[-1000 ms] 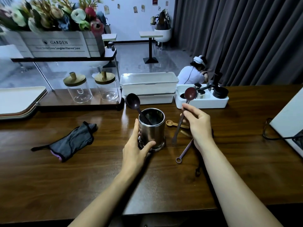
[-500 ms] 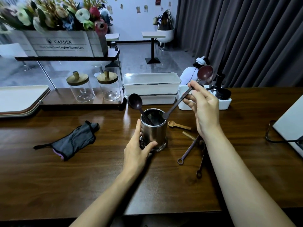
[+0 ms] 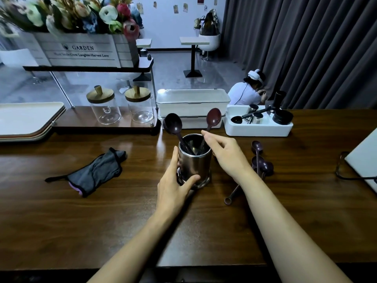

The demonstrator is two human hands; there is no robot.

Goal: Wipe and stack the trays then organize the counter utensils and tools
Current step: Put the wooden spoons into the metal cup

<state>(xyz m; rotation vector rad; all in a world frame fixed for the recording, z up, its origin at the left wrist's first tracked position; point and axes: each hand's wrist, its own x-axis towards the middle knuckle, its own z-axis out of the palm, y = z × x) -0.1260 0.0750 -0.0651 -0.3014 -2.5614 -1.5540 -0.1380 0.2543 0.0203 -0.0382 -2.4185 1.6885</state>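
A steel utensil cup (image 3: 194, 160) stands mid-counter, and my left hand (image 3: 175, 184) grips its lower side. Two dark measuring spoons stand in it: one (image 3: 173, 123) leans left, a reddish one (image 3: 213, 119) leans right. My right hand (image 3: 225, 153) hovers just right of the cup's rim with relaxed fingers, its index fingertip by the reddish spoon's handle. More purple measuring spoons (image 3: 262, 165) lie on the counter behind my right wrist, partly hidden by it. Stacked trays (image 3: 26, 121) sit at the far left.
A grey cloth (image 3: 95, 172) lies left of the cup. Behind stand two glass jars (image 3: 104, 108), stacked white bins (image 3: 191, 101) and a white tray of coffee tools (image 3: 258, 128). A white device with a cable (image 3: 365, 160) is at the right edge.
My right hand lowered the reddish spoon handle-first into the cup and let go of it. My left hand stayed on the cup.
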